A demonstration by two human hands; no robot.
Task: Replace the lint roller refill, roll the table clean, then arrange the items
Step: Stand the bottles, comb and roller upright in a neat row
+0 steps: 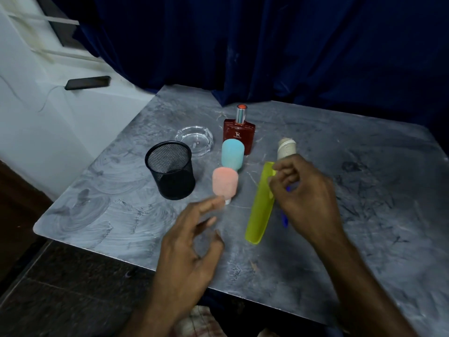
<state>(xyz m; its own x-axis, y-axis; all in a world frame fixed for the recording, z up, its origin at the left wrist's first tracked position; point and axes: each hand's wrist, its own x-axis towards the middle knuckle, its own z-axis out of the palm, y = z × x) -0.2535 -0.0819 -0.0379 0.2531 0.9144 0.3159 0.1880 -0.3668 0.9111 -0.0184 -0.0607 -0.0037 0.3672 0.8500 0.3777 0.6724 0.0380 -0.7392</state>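
Note:
My right hand (306, 198) is closed around the lint roller; its whitish, worn roll (286, 148) sticks out above my fingers and bits of the blue handle (284, 218) show below. Its fingertips also touch the top edge of the yellow-green cover (258, 207), which lies lengthwise on the table. A pink refill (224, 183) and a light-blue refill (232, 154) stand upright, left of the cover. My left hand (192, 244) hovers with fingers spread just below the pink refill, holding nothing.
On the grey marbled table (364, 215) stand a black mesh cup (171, 170), a clear glass ashtray (194, 139) and a red perfume bottle (239, 135). A dark curtain (267, 45) hangs behind. A phone (87, 83) lies on the white ledge at left.

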